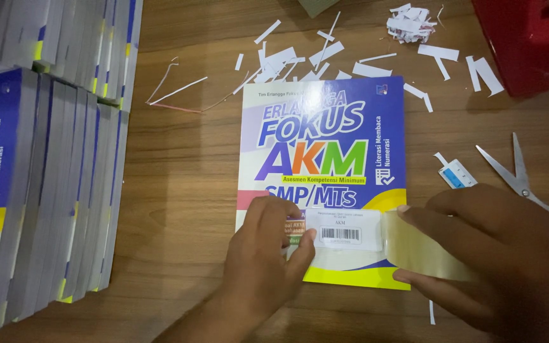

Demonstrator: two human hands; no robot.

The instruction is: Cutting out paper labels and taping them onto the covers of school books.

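Left hand (263, 254) flat, pinning label (341, 230) to book (325, 146); right hand (478, 254) clamped on tape (424, 251), stretched taut over label for sticking.

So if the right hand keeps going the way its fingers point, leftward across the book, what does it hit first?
Most likely the left hand, pressing the white barcode label on the book. The right hand is pulling clear tape toward it; the label lies between them.
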